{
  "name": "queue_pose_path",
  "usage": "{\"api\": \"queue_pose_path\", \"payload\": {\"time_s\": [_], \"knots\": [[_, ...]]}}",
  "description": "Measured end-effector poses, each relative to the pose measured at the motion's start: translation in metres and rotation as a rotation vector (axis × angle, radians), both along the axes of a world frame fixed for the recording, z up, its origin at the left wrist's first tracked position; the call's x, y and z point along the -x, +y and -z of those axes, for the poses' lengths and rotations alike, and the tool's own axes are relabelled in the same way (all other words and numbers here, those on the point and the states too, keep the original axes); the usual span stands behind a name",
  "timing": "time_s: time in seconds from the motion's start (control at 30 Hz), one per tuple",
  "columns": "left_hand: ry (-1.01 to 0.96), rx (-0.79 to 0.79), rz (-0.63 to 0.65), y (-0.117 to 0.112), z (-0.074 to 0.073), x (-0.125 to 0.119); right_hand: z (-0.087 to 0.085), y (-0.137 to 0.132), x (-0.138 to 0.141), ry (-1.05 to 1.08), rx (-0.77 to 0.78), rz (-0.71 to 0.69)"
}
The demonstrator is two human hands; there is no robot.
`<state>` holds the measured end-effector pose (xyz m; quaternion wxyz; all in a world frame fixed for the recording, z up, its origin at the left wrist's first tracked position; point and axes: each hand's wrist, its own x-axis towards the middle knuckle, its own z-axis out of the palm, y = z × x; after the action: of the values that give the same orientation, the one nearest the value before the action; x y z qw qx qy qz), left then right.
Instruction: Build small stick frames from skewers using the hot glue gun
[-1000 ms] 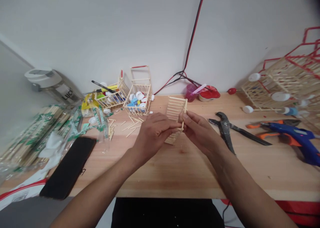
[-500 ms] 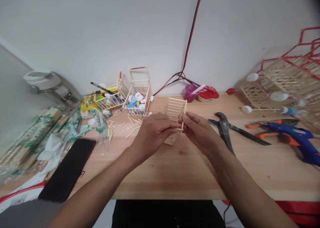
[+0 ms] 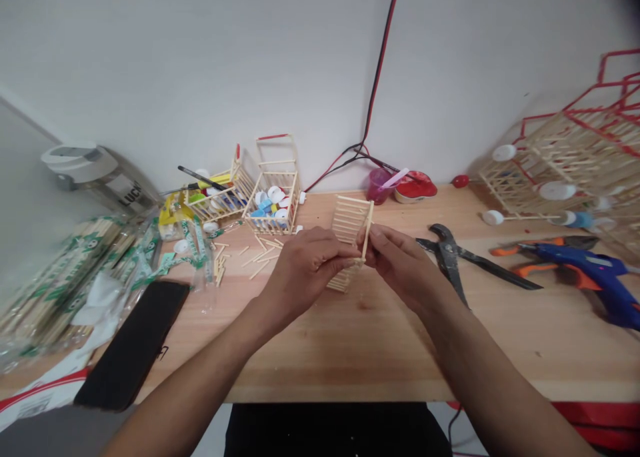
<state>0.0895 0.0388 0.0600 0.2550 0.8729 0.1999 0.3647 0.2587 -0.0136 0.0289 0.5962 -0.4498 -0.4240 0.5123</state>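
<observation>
A small frame of thin wooden sticks stands tilted over the middle of the table, its parallel bars facing left. My left hand pinches its near lower corner between thumb and fingers. On the other side, my right hand is closed at the frame's right edge, its thumb and index finger against the upright stick. Both sets of fingertips nearly meet there and hide part of the frame. Loose short sticks lie left of my left hand.
Stick carts with bottle caps stand behind on the left. Pliers and a blue glue gun lie right, near stacked stick carts. A purple cup stands by the wall. Left are a phone and bagged chopsticks.
My right thumb and fingers have shifted slightly along the upright stick, baring more of it. The frame and my left hand stay almost in place; the view has moved a little.
</observation>
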Motion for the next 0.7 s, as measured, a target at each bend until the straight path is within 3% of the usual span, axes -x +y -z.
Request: {"api": "queue_pose_path", "payload": {"time_s": [0.7], "knots": [[-0.018, 0.013, 0.02, 0.0024, 0.0043, 0.0012, 0.0022, 0.0009, -0.0025, -0.097, -0.002, 0.018]]}}
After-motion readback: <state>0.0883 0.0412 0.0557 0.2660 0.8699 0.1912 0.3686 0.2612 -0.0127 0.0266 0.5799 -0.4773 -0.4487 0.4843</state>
